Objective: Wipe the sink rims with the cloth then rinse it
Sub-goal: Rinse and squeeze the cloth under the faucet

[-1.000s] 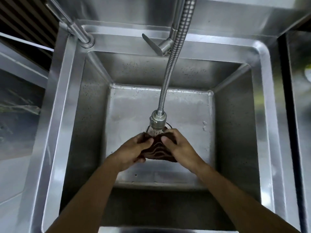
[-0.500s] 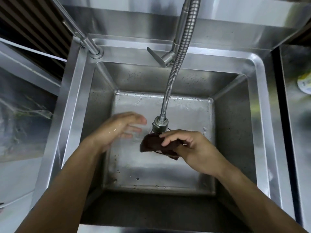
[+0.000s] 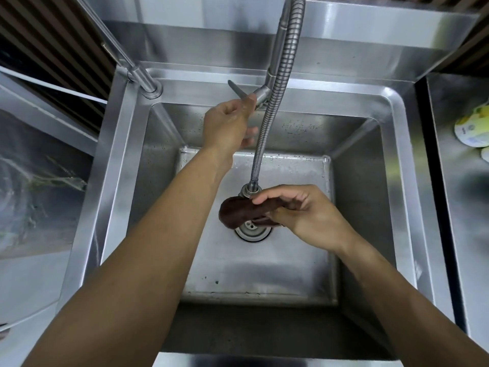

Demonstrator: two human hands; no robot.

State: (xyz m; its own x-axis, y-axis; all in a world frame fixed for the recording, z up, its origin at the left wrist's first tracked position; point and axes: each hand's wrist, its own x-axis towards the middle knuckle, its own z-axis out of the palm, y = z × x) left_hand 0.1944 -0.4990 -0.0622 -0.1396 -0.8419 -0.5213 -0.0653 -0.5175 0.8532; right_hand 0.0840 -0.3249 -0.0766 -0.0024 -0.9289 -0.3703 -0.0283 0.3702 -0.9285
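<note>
Below the spray head point(image 3: 250, 188) at frame centre: cloth point(image 3: 238, 211) is pinched by right hand point(image 3: 299, 211) | faucet lever point(image 3: 239, 91) is gripped by left hand point(image 3: 229, 125) | risk: splashing if opened hard.

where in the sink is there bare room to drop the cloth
Free: the basin floor near the front wall, and its left part under the left forearm. Crowded: around the drain, where the right hand holds the cloth under the hose nozzle.

— Is your picture bright?
— Yes. Light from above shines off your sink point(image 3: 312, 96), with white glare on its rim. The edges look bent and blurry.
— Any shadows?
— The near wall is dark.
</note>
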